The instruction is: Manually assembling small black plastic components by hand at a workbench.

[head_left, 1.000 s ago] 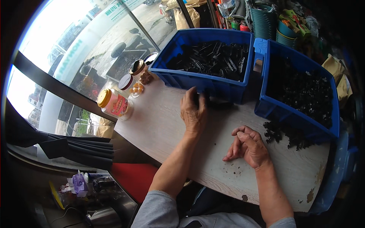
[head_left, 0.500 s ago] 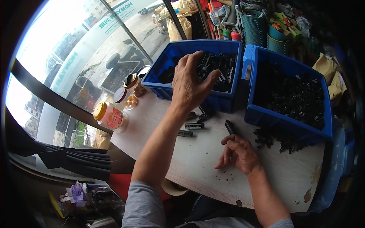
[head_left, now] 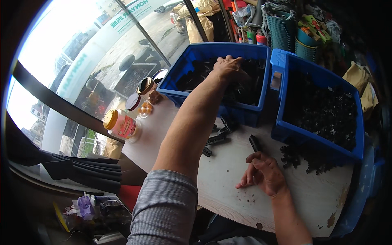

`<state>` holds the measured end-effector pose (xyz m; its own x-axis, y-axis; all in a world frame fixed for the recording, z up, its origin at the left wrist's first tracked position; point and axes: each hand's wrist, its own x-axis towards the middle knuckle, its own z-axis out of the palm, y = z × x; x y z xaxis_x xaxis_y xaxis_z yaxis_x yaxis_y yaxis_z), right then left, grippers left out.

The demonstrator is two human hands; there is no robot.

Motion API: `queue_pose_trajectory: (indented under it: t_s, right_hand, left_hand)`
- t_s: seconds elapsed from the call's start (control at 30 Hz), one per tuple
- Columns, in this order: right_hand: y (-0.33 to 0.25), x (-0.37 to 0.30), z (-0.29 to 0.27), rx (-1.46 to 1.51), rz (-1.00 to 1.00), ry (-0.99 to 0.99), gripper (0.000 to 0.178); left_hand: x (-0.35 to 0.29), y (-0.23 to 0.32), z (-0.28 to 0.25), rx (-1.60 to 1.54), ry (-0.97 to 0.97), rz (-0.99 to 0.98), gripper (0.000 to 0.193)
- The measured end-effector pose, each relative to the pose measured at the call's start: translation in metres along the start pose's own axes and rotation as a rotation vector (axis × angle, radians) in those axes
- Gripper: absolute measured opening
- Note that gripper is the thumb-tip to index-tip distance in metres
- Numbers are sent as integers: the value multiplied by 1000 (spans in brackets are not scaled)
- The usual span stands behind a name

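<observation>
Inside the blue rectangular plastic bin (head_left: 244, 113) at the back left of the surface (head_left: 224, 173), the left hand (head_left: 230, 68) is down among the long black plastic parts (head_left: 255, 77). Its fingertips are hidden in there, so can't tell if they're apart or clamped on something.

Right hand (head_left: 267, 174) sits low over the pale wood-grain surface, fingers loosely curled, nothing visible in them. A single slim black part (head_left: 254, 143) lies just beyond its fingertips.

More loose black pieces (head_left: 216, 139) lie in front of the bin, partly behind the left forearm. To the right, a second blue plastic bin (head_left: 312, 142) holds small jagged black parts (head_left: 330, 120); a clump of dark bits (head_left: 320, 162) lies at its foot.

Far left: yellow-lidded clear jar with pink label (head_left: 123, 125), jar with orange contents (head_left: 139, 106), open jar with brown contents (head_left: 150, 93), lined up by the glass window (head_left: 69, 69).
</observation>
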<state>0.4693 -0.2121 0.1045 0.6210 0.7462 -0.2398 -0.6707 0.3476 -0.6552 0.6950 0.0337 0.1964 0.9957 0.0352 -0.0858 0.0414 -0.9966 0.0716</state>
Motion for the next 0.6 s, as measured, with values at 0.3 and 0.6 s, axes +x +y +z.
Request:
queue_pose_trajectory:
  t_s: [0.3,0.6]
  right_hand:
    - [2,2,0,48,-19,-25,23]
    - [3,1,-2,-6,-61,-32,25]
  left_hand:
    - [-1,-9,1,34,59,1,69]
    - [5,-3,7,19,128,-23,48]
